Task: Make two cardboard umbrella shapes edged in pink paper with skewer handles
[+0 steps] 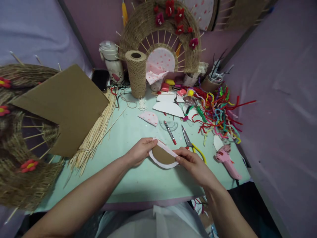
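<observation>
Between my two hands is a cardboard half-circle with a white folded border around its brown face. My left hand pinches its upper left corner, thumb on top. At the right corner my right hand grips it between thumb and fingers. Scissors with yellow and red handles lie just beyond my right hand, the handles partly covered by it. A red pen rests across a clear protractor. Left of those lies a pink-spotted half-circle.
A pink glue gun lies at the right edge, near a heap of colourful pipe cleaners. Thin sticks and a large cardboard sheet are on the left. Behind stand a twine spool, a bottle and a woven arch.
</observation>
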